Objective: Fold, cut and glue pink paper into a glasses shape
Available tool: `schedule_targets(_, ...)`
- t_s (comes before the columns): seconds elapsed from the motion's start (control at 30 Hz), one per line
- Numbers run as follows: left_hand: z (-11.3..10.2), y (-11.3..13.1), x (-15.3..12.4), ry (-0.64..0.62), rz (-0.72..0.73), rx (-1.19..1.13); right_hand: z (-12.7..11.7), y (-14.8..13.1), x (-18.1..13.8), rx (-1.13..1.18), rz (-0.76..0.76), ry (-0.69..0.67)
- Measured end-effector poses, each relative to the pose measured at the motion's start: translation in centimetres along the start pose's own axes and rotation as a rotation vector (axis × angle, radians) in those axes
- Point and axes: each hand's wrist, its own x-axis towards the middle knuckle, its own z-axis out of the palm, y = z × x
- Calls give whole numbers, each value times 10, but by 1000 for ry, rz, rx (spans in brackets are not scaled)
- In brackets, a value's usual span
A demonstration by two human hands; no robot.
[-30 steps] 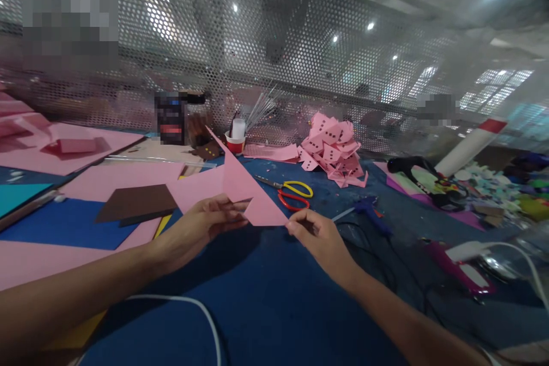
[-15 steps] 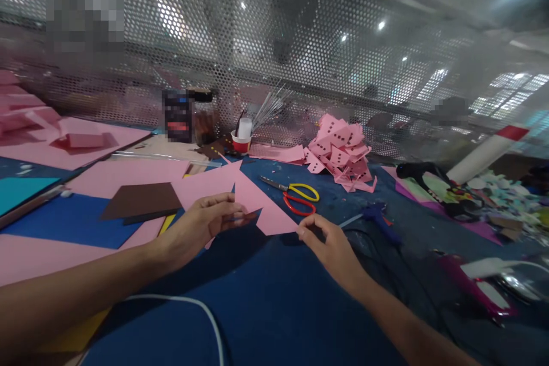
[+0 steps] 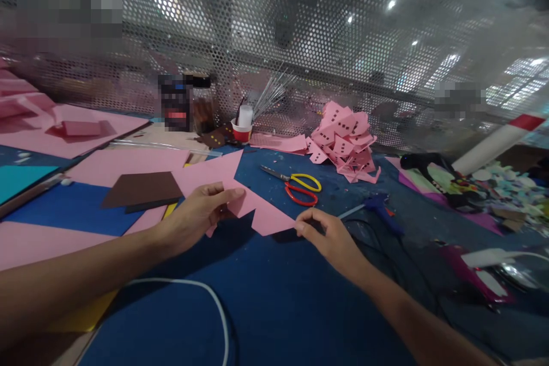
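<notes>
A cut piece of pink paper [image 3: 272,218] is stretched between my two hands above the dark blue tabletop [image 3: 266,291]. My left hand [image 3: 210,209] pinches its left part, thumb on top and fingers behind. With thumb and fingertips, my right hand [image 3: 319,234] grips its pointed right end. The piece has a notch along its lower edge. Just behind it lie scissors [image 3: 295,183] with one yellow and one red handle loop, blades pointing left. A blue glue gun [image 3: 381,211] rests right of my right hand.
Pink sheets, a blue sheet [image 3: 64,209] and a brown sheet [image 3: 143,189] lie at left. A heap of pink cutouts [image 3: 343,140] stands behind the scissors. A red-and-white cup [image 3: 242,130] and a jar [image 3: 203,106] line the perforated screen. A white cable [image 3: 214,297] curves across the front.
My left thumb has come down onto the pink paper, and the left fingers have closed on it. The right hand keeps its grip on the tip. The view has shifted slightly.
</notes>
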Motion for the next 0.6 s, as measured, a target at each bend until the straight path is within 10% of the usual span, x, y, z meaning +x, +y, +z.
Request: schedule_targets(0.6, 0, 1, 2, -54, 50, -110, 1, 1, 6, 110, 112, 103)
